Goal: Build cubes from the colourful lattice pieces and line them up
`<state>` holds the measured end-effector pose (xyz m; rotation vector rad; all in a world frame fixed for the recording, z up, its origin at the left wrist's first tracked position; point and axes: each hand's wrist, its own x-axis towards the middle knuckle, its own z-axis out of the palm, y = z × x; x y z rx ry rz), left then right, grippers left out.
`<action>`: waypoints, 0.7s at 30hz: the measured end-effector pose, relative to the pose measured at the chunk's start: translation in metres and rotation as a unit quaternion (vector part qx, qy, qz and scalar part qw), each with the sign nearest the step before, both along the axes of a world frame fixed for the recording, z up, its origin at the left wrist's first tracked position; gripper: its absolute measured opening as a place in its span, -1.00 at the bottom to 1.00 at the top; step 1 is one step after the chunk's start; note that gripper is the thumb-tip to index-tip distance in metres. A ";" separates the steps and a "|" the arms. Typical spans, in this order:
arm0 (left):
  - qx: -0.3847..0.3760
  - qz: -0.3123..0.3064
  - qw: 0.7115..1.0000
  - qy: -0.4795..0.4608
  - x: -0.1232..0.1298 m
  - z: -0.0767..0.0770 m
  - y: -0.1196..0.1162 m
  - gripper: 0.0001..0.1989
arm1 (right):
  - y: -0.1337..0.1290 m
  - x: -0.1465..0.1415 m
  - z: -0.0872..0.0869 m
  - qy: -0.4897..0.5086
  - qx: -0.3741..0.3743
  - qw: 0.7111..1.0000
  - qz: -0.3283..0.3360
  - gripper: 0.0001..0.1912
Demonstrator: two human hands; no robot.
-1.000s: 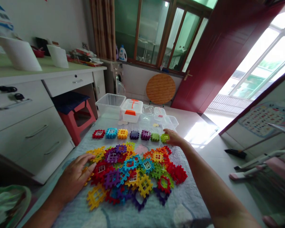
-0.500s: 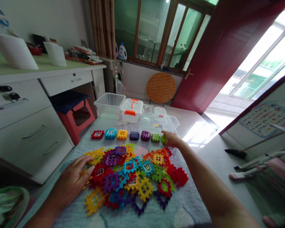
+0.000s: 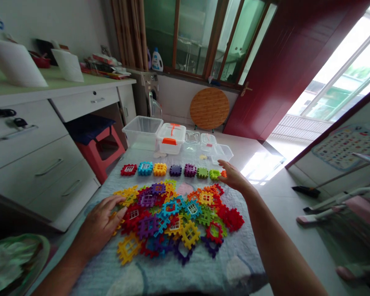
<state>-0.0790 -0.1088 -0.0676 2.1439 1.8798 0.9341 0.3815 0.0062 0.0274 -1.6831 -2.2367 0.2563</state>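
A row of small plastic lattice blocks lies across the cloth: red [image 3: 128, 169], light blue [image 3: 145, 168], yellow [image 3: 159, 169], dark blue [image 3: 175, 170], purple [image 3: 190, 170], green [image 3: 202, 173], lime [image 3: 215, 174] and orange [image 3: 223, 174]. My right hand [image 3: 236, 177] is over the orange one at the row's right end, fingers apart; part of that block is hidden. Nearer me spreads a mixed pile of colourful lattice pieces [image 3: 172, 207]. My left hand [image 3: 100, 224] rests open at the pile's left edge, fingertips by the yellow [image 3: 128, 195] and red pieces.
Behind the row stand a clear open bin [image 3: 143, 131], a lidded box with orange clasps [image 3: 172, 139] and smaller clear containers [image 3: 222, 153]. Left are white drawers [image 3: 49, 164] and a red stool [image 3: 100, 152]. A basket [image 3: 17, 263] is at lower left.
My right hand has shifted right from the lime block, uncovering it, and an orange block now shows at my fingers. My left hand stays by the pile. The view has tilted slightly.
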 end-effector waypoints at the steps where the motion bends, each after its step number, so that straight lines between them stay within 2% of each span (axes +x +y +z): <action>1: 0.001 0.001 1.000 0.000 0.000 0.000 0.000 -0.51 | -0.011 0.000 0.002 0.035 0.003 0.999 -0.003 -0.38; 5: 0.003 -0.007 1.000 -0.013 0.002 0.004 0.000 -0.52 | -0.056 -0.005 0.001 0.075 -0.045 0.996 -0.006 -0.66; 9: -0.004 -0.012 0.999 -0.033 0.006 0.009 -0.001 -0.50 | -0.085 -0.016 -0.011 0.063 -0.032 0.997 0.016 -0.69; 16: -0.007 -0.005 0.999 -0.037 0.008 0.011 -0.001 -0.49 | -0.090 -0.036 -0.027 0.014 -0.008 0.997 0.069 -0.57; 18: -0.003 -0.003 0.999 -0.036 0.008 0.011 -0.001 -0.49 | -0.088 -0.042 -0.029 0.000 -0.009 0.998 0.067 -0.61; 21: -0.003 -0.006 0.999 -0.035 0.008 0.011 -0.001 -0.51 | -0.086 -0.047 -0.032 -0.011 -0.005 0.998 0.062 -0.79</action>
